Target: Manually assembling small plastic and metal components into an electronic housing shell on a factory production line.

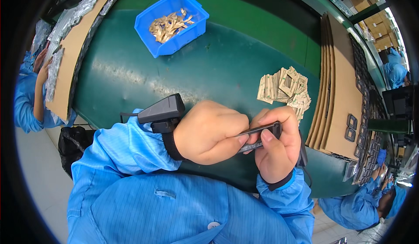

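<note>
Both my hands are closed on a small black plastic part, held just above the green table. It is tilted nearly edge-on, and fingers hide much of it, so its full outline cannot be made out. My left hand pinches its left end between thumb and curled fingers. Around its right end wraps my right hand, the thumb pressing on the near face. Beyond my right hand lies a loose pile of tan paper-backed rectangular frames with small green marks.
A blue open bin holding tan paper strips stands at the back. Stacked cardboard sheets with black double-window frames line the right side. At left, a co-worker's hands touch clear-wrapped parts beside a cardboard sheet. Another person sits lower right.
</note>
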